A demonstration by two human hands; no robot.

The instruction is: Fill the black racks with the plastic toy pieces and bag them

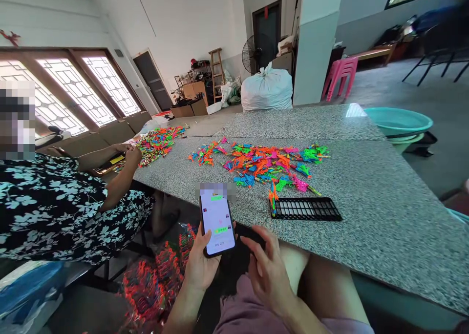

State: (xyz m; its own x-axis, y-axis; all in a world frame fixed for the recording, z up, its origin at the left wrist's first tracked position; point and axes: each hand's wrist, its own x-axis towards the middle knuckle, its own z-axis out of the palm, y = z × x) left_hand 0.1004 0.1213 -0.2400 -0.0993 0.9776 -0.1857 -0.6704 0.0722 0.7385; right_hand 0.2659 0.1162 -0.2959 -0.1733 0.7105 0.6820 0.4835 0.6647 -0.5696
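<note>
My left hand [201,263] is closed around a smartphone [219,221], its lit screen showing a chat with green message bubbles. To the right of the phone, apart from it, my right hand [266,263] hovers over my lap with fingers bent and spread, holding nothing. On the table beyond lies a black slotted plastic tray [308,209], with a small orange and green piece [273,198] upright at its left end. Behind the tray spreads a pile of small bright plastic pieces [264,160] in orange, pink, blue and green, shaped like little toy guns.
A co-worker [54,197] in a floral garment sits at left, hands at another colourful pile [157,141]. Clear bags of red pieces [157,280] stand below the speckled table [384,236]. A white sack [267,90], turquoise basin [397,121] and pink stools [340,77] stand beyond.
</note>
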